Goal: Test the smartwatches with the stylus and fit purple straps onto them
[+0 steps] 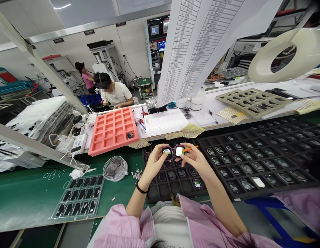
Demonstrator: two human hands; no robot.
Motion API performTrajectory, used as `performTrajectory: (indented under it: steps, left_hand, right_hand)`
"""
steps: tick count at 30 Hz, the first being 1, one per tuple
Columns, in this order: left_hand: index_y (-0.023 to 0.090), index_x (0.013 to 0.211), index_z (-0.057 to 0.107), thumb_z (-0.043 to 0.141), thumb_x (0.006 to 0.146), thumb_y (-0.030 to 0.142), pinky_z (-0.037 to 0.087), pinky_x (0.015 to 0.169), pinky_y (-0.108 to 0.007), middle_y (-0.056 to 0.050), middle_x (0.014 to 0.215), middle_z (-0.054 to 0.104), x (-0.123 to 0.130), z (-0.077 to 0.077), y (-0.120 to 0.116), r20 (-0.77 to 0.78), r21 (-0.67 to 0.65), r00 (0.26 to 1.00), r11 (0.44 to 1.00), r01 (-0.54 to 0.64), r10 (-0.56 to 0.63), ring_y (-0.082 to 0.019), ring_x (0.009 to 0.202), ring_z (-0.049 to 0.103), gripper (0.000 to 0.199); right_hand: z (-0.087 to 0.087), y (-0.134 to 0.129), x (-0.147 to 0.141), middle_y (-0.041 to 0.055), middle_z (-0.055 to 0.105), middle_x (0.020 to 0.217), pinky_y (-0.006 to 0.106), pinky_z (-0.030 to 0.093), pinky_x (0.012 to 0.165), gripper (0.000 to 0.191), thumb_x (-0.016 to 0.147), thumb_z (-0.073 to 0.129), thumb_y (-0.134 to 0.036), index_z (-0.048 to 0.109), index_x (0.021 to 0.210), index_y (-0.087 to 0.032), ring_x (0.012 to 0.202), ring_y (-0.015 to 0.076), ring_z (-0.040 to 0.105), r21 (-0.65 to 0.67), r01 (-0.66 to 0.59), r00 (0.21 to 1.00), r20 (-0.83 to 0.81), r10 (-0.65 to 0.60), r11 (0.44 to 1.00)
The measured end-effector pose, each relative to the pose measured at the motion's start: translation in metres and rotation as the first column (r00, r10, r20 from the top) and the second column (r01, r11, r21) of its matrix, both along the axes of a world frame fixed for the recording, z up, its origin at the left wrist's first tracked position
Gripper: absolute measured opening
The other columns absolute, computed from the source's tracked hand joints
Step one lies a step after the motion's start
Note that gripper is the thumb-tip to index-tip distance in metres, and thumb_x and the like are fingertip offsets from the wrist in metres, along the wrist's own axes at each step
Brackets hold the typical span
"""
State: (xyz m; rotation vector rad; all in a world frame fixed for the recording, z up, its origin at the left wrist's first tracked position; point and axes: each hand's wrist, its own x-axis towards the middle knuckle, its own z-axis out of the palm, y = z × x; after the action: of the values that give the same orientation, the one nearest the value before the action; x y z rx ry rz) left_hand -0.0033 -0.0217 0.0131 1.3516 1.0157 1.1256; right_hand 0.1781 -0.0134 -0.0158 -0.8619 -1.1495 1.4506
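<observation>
My left hand (pixel 158 159) grips a small square watch (pixel 166 152) with a lit screen, its thumb on the face. Beside it, my right hand (pixel 193 159) holds a second watch (pixel 179 151) whose screen glows white and green. An orange stick (pixel 191 148) also lies in my right hand, between the fingers. The two watches are side by side and look close to touching. Below them is a black tray (pixel 162 193) with more watches in its compartments; one of these (pixel 197 184) has a lit screen.
A larger black tray (pixel 263 193) of watches lies right. Left are a round fan (pixel 115 168), a clear tray of black parts (pixel 79 196) and a red tray (pixel 113 129). A paper sheet (pixel 185 51) hangs ahead, and two people are beyond the bench.
</observation>
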Motion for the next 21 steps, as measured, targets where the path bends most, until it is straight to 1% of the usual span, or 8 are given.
performTrajectory:
  steps: [2,5,7,9,12,13,18,21]
  left_hand:
    - [0.018,0.112,0.056,0.058,0.084,0.047,0.034,0.047,-0.017,-0.005,0.095,0.059,-0.0002,0.0006,-0.0002,-0.016,-0.002,1.0,1.0,-0.003,0.003,-0.006,0.059,0.042,0.04]
    - [0.017,0.109,0.058,0.053,0.086,0.049,0.03,0.044,-0.019,-0.001,0.08,0.056,-0.0001,0.0013,0.0004,-0.048,-0.012,0.999,1.0,-0.009,0.009,-0.005,0.05,0.036,0.04]
    - [0.017,0.107,0.06,0.05,0.088,0.05,0.028,0.043,-0.019,0.0,0.074,0.054,0.0007,0.0014,0.0009,-0.061,-0.02,0.998,1.0,-0.01,0.008,-0.004,0.047,0.034,0.04]
    - [0.017,0.106,0.06,0.052,0.087,0.049,0.029,0.044,-0.019,-0.001,0.078,0.056,0.0021,0.0012,0.001,-0.054,-0.017,0.999,1.0,-0.01,0.009,-0.005,0.05,0.035,0.039]
    - [0.018,0.11,0.058,0.058,0.084,0.047,0.03,0.046,-0.019,-0.006,0.096,0.059,0.0038,0.0008,0.0009,-0.025,0.002,1.0,1.0,-0.007,0.007,-0.005,0.055,0.038,0.039]
    - [0.018,0.111,0.057,0.059,0.083,0.046,0.03,0.047,-0.019,-0.006,0.098,0.059,0.0039,0.0007,0.0008,-0.023,0.001,1.0,1.0,-0.007,0.007,-0.005,0.055,0.038,0.039]
    - [0.017,0.106,0.059,0.051,0.087,0.049,0.027,0.043,-0.02,0.0,0.074,0.055,0.0031,-0.0001,0.0017,-0.045,-0.034,0.999,0.999,-0.011,0.01,-0.005,0.047,0.033,0.038]
    - [0.017,0.105,0.059,0.051,0.088,0.048,0.029,0.044,-0.02,0.0,0.075,0.054,0.0029,-0.0021,0.0022,-0.045,-0.031,0.999,1.0,-0.005,0.004,-0.005,0.048,0.036,0.036]
  right_hand:
    - [-0.0009,0.0002,-0.0002,0.0049,0.062,0.097,0.026,0.053,0.046,0.04,0.075,0.072,-0.037,0.055,0.11,-0.025,0.064,0.017,0.068,-0.006,0.013,1.0,-0.005,-0.013,1.0]
    - [-0.0011,0.0001,-0.0008,0.0025,0.063,0.086,0.027,0.053,0.047,0.035,0.078,0.067,-0.042,0.059,0.107,-0.024,0.06,0.0165,0.067,-0.022,0.054,0.998,-0.009,-0.054,0.998]
    - [-0.0001,0.0,-0.0013,0.0004,0.062,0.077,0.027,0.051,0.046,0.032,0.079,0.066,-0.043,0.06,0.103,-0.023,0.055,0.0155,0.065,-0.033,0.087,0.996,-0.008,-0.087,0.996]
    - [0.0016,0.0,-0.0016,-0.001,0.062,0.072,0.026,0.05,0.045,0.03,0.079,0.066,-0.044,0.06,0.1,-0.022,0.051,0.0146,0.064,-0.046,0.104,0.995,-0.006,-0.104,0.994]
    - [0.0041,0.0,-0.0016,-0.001,0.063,0.073,0.026,0.049,0.044,0.032,0.077,0.068,-0.044,0.06,0.099,-0.021,0.05,0.0146,0.064,-0.06,0.112,0.994,-0.005,-0.113,0.992]
    - [0.0047,0.0,-0.0015,-0.001,0.063,0.073,0.026,0.049,0.044,0.033,0.076,0.068,-0.045,0.06,0.098,-0.021,0.05,0.015,0.064,-0.063,0.116,0.993,-0.005,-0.116,0.991]
    - [0.0054,-0.0008,-0.0022,-0.0029,0.061,0.064,0.027,0.048,0.042,0.03,0.076,0.068,-0.045,0.061,0.091,-0.021,0.043,0.014,0.061,-0.076,0.14,0.99,0.004,-0.14,0.987]
    - [0.0044,-0.0013,-0.003,-0.0033,0.06,0.064,0.027,0.049,0.042,0.027,0.077,0.068,-0.043,0.061,0.09,-0.021,0.041,0.0131,0.059,-0.077,0.132,0.991,-0.003,-0.132,0.988]
